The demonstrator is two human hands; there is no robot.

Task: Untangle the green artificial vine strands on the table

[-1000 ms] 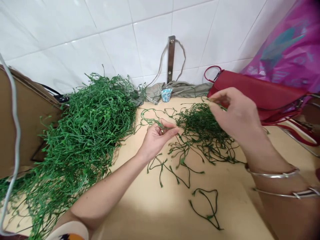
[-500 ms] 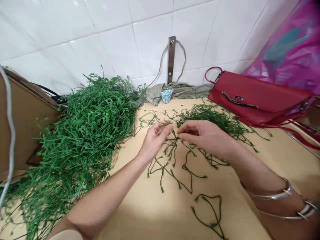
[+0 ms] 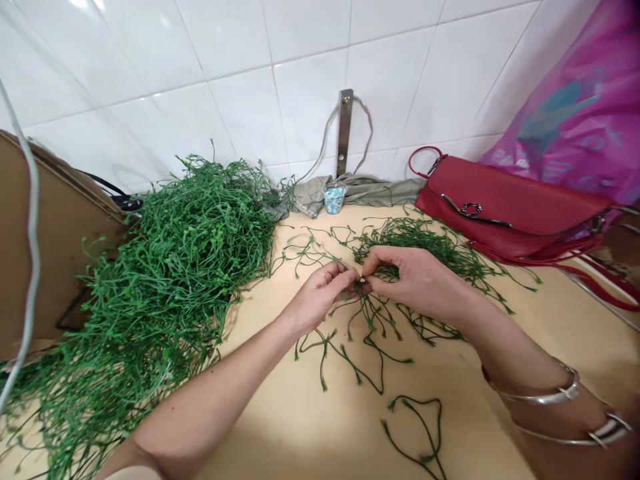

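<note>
Just above the table, my left hand (image 3: 327,291) and my right hand (image 3: 413,280) meet fingertip to fingertip. Both are pinched on a small bunch of thin green stem-like strands (image 3: 373,310) whose forked tips fan downward. The exact grip point is partly hidden by the fingers. Loose strands (image 3: 383,373) of the same kind lie below the hands, with a few more strands (image 3: 423,427) nearer to me. Behind my right hand is a flatter heap of strands (image 3: 435,243). A large tangled pile of brighter green strands (image 3: 190,247) rises left of my left hand.
A small cup with blue and white contents (image 3: 335,199) stands at the back by a grey cloth (image 3: 385,192). A red handbag (image 3: 520,200) and a purple plastic bag (image 3: 575,113) are at right. A cardboard box (image 3: 45,253) stands left, before the tiled wall (image 3: 310,93).
My hands have come together and shifted slightly right and toward me. The bunch between them now hangs as a denser fan. The whole view has tipped up a little.
</note>
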